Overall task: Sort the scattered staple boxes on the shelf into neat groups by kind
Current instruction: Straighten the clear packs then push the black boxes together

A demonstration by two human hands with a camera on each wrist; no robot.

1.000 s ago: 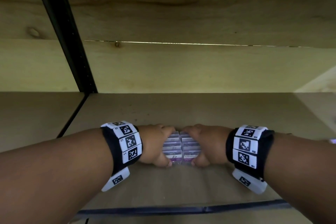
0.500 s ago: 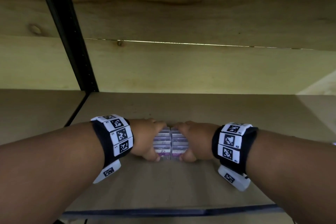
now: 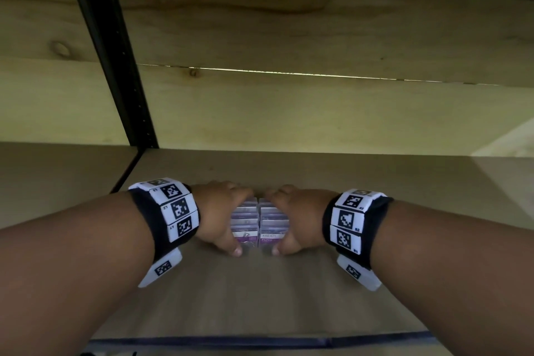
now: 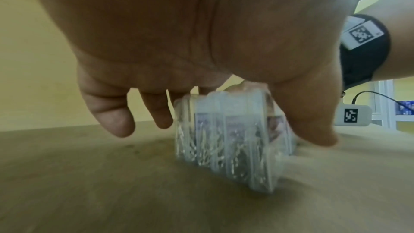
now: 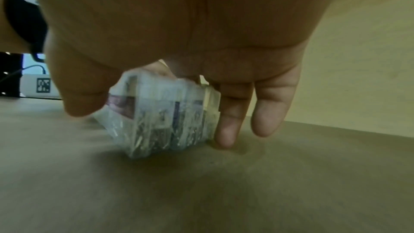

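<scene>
My left hand (image 3: 218, 215) and right hand (image 3: 297, 218) clamp the boxes (image 3: 258, 222) between them, mid-shelf (image 3: 289, 292), nearer its front edge. I judge I'm squaring one group; next, let go gently without toppling it.

black wristbands (image 3: 358, 225), white square-coded tags (image 3: 180, 208)
</scene>
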